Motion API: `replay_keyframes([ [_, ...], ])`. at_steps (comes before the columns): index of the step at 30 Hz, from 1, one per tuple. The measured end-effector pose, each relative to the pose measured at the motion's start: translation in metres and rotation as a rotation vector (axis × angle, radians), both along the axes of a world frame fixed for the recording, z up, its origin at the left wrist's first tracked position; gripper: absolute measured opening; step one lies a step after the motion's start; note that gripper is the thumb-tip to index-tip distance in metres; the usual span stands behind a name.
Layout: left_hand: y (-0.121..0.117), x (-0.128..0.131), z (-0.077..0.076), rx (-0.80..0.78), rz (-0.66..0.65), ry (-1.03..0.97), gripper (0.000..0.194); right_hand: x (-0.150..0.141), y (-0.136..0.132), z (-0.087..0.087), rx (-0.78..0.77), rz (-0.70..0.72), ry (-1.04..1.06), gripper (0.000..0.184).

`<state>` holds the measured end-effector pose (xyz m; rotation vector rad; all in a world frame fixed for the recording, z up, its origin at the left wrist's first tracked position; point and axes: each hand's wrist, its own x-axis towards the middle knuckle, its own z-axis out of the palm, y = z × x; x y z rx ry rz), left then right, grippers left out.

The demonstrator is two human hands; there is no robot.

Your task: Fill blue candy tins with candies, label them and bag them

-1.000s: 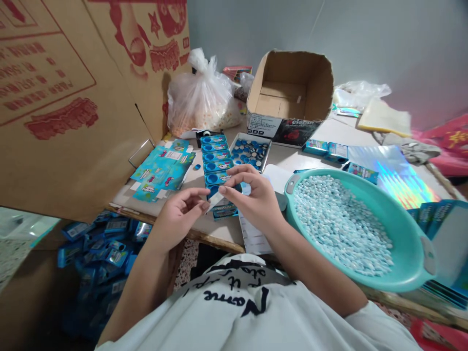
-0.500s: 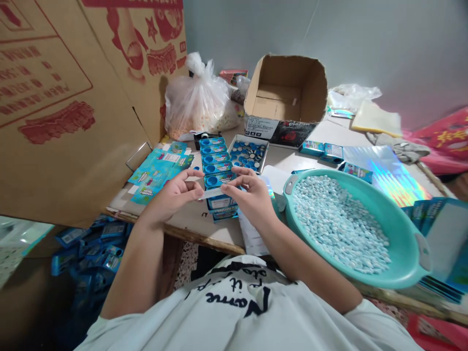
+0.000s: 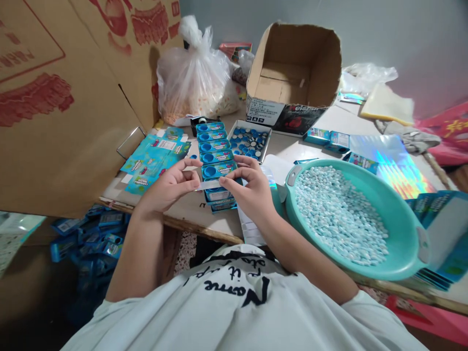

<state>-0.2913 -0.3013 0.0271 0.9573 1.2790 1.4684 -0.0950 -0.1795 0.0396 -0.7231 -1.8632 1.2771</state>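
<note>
A short whitish strip, like a piece of clear tape (image 3: 209, 185), is stretched between my two hands. My left hand (image 3: 174, 181) pinches its left end between thumb and forefinger. The other end is pinched by my right hand (image 3: 252, 184). Just beyond the strip stands a row of small blue candy boxes (image 3: 215, 145), each with a round hole in its top. My fingertips are close to the nearest box; whether they touch it I cannot tell. Flat blue printed cartons (image 3: 155, 158) lie left of the row, and a white tray of blue and white discs (image 3: 252, 141) lies behind my right hand.
A teal basin of pale blue candies (image 3: 338, 214) sits at the right. Behind are an open cardboard box (image 3: 292, 68) and a tied plastic bag (image 3: 197, 80). A large carton (image 3: 91, 146) walls the left. Blue boxes (image 3: 95, 234) are piled below the table edge.
The view has shifted, so the table's back items sit higher in the picture. Both hands keep their pinch on the strip, which now shows slightly nearer me, before the closest box.
</note>
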Motion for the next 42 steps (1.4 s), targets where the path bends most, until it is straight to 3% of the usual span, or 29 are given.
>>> replay_keyframes([
  [8, 0.001, 0.002, -0.020, 0.001, 0.002, -0.034, 0.061, 0.001, 0.002, -0.004, 0.013, 0.002, 0.040, 0.016],
  [11, 0.006, 0.006, -0.029, 0.008, 0.064, -0.026, 0.063, 0.002, 0.005, -0.007, -0.033, 0.007, 0.054, 0.019],
  [14, 0.014, 0.012, -0.039, -0.027, 0.207, 0.006, 0.062, 0.000, 0.007, -0.008, -0.048, 0.031, 0.030, 0.028],
  [17, 0.018, 0.020, -0.051, -0.043, 0.371, 0.042, 0.058, 0.001, 0.007, -0.007, -0.030, 0.048, 0.032, 0.026],
  [20, 0.009, 0.036, -0.066, -0.029, 0.684, 0.087, 0.043, 0.019, 0.010, -0.012, -0.020, 0.085, 0.097, 0.025],
  [23, -0.014, 0.063, -0.085, -0.059, 0.994, 0.249, 0.033, 0.061, 0.013, -0.030, 0.185, 0.023, 0.049, 0.026],
  [24, -0.023, 0.075, -0.092, -0.101, 0.994, 0.359, 0.030, 0.077, 0.013, -0.039, 0.288, -0.017, -0.024, 0.025],
  [25, -0.031, 0.087, -0.097, -0.157, 0.910, 0.472, 0.027, 0.093, 0.010, -0.048, 0.372, -0.034, -0.103, 0.022],
  [28, -0.044, 0.124, -0.105, -0.313, 0.433, 0.664, 0.017, 0.127, -0.005, -0.077, 0.427, 0.063, -0.318, 0.025],
  [30, -0.040, 0.144, -0.104, -0.417, 0.239, 0.676, 0.024, 0.136, -0.016, -0.092, 0.365, 0.066, -0.419, 0.033],
  [32, -0.029, 0.158, -0.100, -0.489, 0.176, 0.598, 0.045, 0.138, -0.023, -0.103, 0.270, -0.025, -0.469, 0.040],
  [35, -0.009, 0.173, -0.099, -0.476, 0.076, 0.302, 0.061, 0.138, -0.025, -0.114, 0.128, -0.106, -0.490, 0.058],
  [38, 0.005, 0.184, -0.106, -0.429, 0.078, 0.062, 0.059, 0.138, -0.021, -0.119, 0.036, -0.091, -0.447, 0.074],
  [42, 0.016, 0.194, -0.112, -0.339, 0.120, -0.029, 0.041, 0.138, -0.020, -0.112, -0.093, -0.048, -0.262, 0.066],
])
